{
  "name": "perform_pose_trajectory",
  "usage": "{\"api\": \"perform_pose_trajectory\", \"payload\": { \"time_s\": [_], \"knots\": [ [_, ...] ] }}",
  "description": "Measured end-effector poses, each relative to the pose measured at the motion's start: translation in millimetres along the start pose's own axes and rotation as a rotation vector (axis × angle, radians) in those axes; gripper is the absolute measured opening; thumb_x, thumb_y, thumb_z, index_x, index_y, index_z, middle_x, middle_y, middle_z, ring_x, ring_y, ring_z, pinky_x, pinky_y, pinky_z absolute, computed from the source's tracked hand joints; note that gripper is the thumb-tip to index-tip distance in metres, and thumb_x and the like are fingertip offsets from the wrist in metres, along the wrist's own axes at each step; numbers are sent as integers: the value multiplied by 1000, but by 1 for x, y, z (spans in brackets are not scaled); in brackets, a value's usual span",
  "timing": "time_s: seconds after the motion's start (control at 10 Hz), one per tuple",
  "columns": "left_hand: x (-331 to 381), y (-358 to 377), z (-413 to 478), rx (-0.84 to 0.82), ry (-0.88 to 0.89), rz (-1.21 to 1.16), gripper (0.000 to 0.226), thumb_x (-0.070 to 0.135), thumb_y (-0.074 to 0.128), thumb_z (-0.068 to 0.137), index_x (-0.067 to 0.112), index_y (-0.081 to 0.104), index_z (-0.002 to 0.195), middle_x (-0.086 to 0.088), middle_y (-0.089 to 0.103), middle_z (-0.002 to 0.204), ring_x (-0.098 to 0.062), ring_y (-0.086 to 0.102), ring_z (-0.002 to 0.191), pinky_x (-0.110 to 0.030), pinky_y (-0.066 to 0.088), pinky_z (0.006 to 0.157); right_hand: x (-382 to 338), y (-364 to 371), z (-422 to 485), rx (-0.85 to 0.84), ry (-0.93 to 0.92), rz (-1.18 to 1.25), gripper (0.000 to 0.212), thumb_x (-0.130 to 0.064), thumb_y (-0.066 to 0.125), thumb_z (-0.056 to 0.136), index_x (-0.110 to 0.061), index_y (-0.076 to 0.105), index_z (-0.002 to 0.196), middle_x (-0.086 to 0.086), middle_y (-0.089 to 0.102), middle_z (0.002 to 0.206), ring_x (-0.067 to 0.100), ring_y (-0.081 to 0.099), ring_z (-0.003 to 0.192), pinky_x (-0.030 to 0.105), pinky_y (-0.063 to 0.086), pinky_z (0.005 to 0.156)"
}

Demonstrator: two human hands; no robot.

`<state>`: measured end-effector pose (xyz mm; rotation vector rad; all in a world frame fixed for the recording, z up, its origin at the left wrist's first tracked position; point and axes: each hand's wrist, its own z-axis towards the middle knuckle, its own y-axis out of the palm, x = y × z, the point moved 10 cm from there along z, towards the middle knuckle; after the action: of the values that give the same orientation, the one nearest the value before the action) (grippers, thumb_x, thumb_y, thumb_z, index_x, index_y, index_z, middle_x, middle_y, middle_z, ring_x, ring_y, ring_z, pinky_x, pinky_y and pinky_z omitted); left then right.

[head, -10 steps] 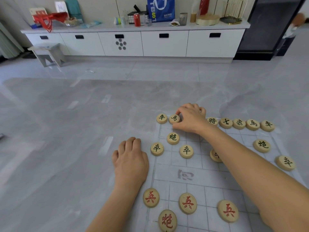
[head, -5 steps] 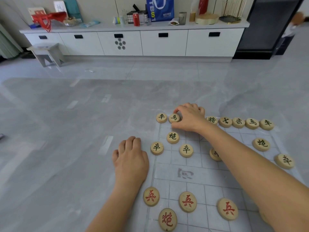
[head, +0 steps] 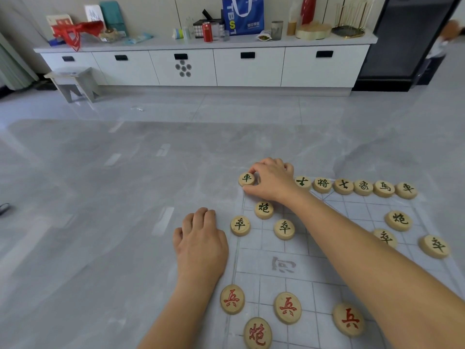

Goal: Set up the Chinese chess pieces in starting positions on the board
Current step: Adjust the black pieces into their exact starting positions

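- Reaching across the board, the right hand sat on the far row, fingers curled.
- Its thumb and forefinger pinched a half-hidden piece, touching the left black chariot at the far left corner.
- The left hand lay palm down on the floor just left of the board, fingers relaxed, holding nothing.
- The far row to the right of the hand held an advisor, general, second advisor, elephant, horse and right chariot, edge to edge.
- Black cannons stood one on each side, nearer than that row.
- Four black soldiers showed, one partly behind the right forearm.
- Three red soldiers and a red cannon lay on the near half.
- A white cabinet ran along the far wall, with a blue bag and a red can on top.
- A grey stool stood by its left end.
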<state>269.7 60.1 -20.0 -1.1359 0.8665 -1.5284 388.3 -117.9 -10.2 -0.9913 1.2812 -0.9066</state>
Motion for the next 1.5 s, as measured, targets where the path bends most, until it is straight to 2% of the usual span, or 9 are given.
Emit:
{"api": "perform_pose_trajectory", "payload": {
  "time_s": [0.6,1.0,1.1,1.2,1.3,1.4,1.5],
  "knots": [
    [0,1,0,-13,-3,6,35,22,44,79,17,57,111,1,58,119,-24,51,109,-40,39,86,1,0,-1,14,19,25,34,-54,55,73,-33,54,99,-5,48,111,20,39,109,35,22,84],
    [0,0,0,-7,-5,0,35,23,43,79,17,57,110,1,58,118,-24,51,108,-39,39,86,3,2,0,12,12,-12,41,-57,55,73,-35,53,107,-5,48,117,21,38,112,36,22,83],
    [-1,1,0,-4,-6,-3,34,22,44,78,17,57,110,1,58,118,-24,51,108,-40,39,86,12,-8,-4,15,73,79,55,-65,55,73,-36,50,119,-4,47,126,22,36,121,38,23,91],
    [-1,2,1,-18,-10,-16,33,20,46,80,16,57,111,0,57,119,-25,50,110,-41,38,87,31,-27,-25,41,146,227,50,-64,53,77,-35,53,118,-4,48,128,22,36,124,38,25,97],
    [-1,3,1,-50,-9,-48,33,16,47,84,16,54,117,-1,54,125,-24,45,114,-39,33,92,42,-36,-65,28,131,341,41,-57,58,79,-29,61,109,-7,56,116,17,48,116,36,38,95],
    [-7,1,3,-90,-63,-202,35,19,40,92,17,50,125,0,50,132,-23,40,122,-38,27,100,44,-28,-106,-62,135,435,48,-52,64,78,-23,59,116,-9,58,116,7,52,107,26,39,88],
    [-10,3,7,-192,-99,-350,35,39,38,95,25,52,124,5,50,133,-20,35,127,-38,22,103,39,-20,-127,-82,100,178,57,-62,61,74,-29,53,120,-10,53,118,11,48,110,33,29,91]
  ]
}}
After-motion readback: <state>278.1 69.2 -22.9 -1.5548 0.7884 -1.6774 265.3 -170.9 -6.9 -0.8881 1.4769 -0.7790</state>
